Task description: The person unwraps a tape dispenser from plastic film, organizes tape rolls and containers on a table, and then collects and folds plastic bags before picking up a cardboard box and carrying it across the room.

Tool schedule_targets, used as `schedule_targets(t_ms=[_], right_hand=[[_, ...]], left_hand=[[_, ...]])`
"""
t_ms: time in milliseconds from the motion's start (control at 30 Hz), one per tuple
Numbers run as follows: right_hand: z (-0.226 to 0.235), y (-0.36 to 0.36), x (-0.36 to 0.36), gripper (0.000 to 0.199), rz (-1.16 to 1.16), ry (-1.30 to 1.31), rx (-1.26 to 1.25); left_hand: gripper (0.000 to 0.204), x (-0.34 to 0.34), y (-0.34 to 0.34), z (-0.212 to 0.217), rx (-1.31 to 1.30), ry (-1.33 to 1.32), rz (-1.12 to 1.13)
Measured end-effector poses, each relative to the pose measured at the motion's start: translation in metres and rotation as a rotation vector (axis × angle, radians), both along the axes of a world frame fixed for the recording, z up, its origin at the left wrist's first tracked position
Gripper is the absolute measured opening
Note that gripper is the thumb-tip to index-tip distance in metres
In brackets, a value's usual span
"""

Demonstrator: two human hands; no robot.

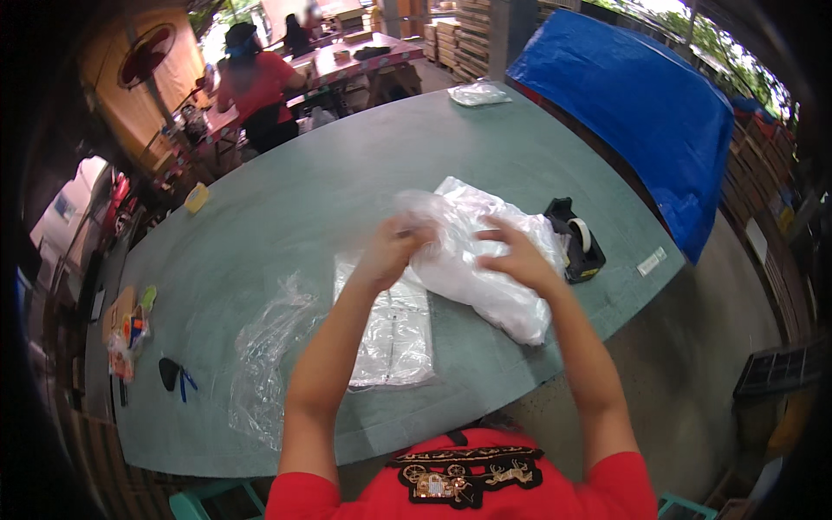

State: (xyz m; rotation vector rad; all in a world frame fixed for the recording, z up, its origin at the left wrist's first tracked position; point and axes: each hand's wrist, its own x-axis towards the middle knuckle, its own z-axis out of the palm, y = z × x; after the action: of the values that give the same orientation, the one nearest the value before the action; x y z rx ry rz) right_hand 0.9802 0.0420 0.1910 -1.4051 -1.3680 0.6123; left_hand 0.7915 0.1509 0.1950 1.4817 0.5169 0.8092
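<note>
Two bare hands work over a white plastic bundle (494,299), which lies loosely heaped on the green bench (286,225), right of centre from our viewpoint. We find the left hand (400,250) at the bundle's left side, its fingers bent inward beside a blurred fold of film; because of the blur, we cannot tell whether they pinch it. The right hand (513,256) is above the bundle's right part, with the fingers spread apart and directed to the left; we cannot tell whether they touch the plastic.

Partly behind the left forearm, we observe a flat stack of clear plastic (394,338), just below the bundle. Farther left lies a crumpled clear sheet (267,347), and beyond it a blue-handled tool (185,384) near the bench's left end. Just right of the bundle we mark a black tape dispenser (588,267) bearing a pale roll (582,234); a small whitish strip (652,262) lies near the right edge. At the far edge we note a folded plastic packet (479,94). In the background we distinguish a blue tarpaulin (624,113) at right and a person in a red shirt (258,91) at left.
</note>
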Motion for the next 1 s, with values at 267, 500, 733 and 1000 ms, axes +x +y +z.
schedule_targets(t_ms=[267, 500, 733, 1000], right_hand=[[0.056, -0.018, 0.094, 0.017, -0.323, 0.490, 0.122], [0.015, -0.080, 0.134, 0.048, -0.353, -0.324, -0.116], [-0.091, -0.079, 0.043, 0.062, 0.056, -0.793, -0.653], [-0.162, -0.191, 0.074, 0.018, -0.382, -0.180, -0.482]], left_hand=[[0.026, 0.005, 0.026, 0.014, 0.288, 0.765, -0.123], [0.018, -0.004, 0.063, -0.012, 0.438, 0.592, -0.029], [0.016, 0.056, 0.079, -0.100, 0.489, 0.656, 0.205], [0.016, 0.084, 0.078, -0.157, 0.755, 0.460, 0.462]])
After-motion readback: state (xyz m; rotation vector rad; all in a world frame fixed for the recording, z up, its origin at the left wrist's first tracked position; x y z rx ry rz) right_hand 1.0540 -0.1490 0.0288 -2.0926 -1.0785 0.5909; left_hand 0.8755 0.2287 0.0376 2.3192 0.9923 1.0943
